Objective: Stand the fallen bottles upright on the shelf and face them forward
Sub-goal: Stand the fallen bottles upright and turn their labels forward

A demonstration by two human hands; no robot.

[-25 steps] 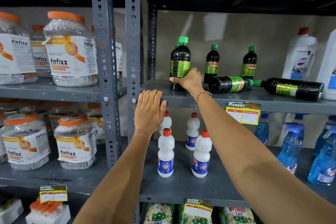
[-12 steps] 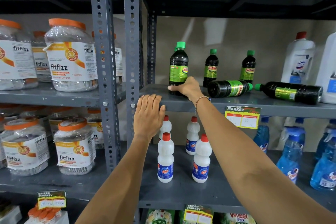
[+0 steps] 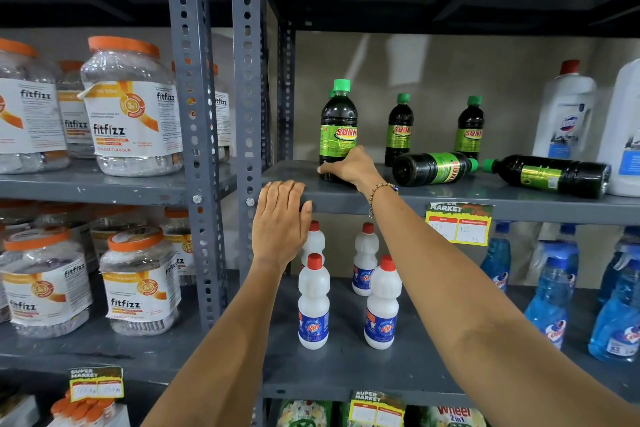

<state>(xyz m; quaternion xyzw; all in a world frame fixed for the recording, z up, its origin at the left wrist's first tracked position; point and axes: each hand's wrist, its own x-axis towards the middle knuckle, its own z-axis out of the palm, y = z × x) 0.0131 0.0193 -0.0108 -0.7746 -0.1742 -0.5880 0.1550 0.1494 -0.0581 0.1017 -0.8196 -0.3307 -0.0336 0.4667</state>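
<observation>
The right hand is wrapped around the base of an upright dark bottle with a green cap, standing near the front left of the grey shelf, its SUNNY label facing forward. The left hand lies flat and open against the shelf's front edge, holding nothing. Just right of the gripped bottle, 2 fallen bottles lie on their sides: one beside the right wrist, another further right. Behind them, 2 more bottles stand upright.
</observation>
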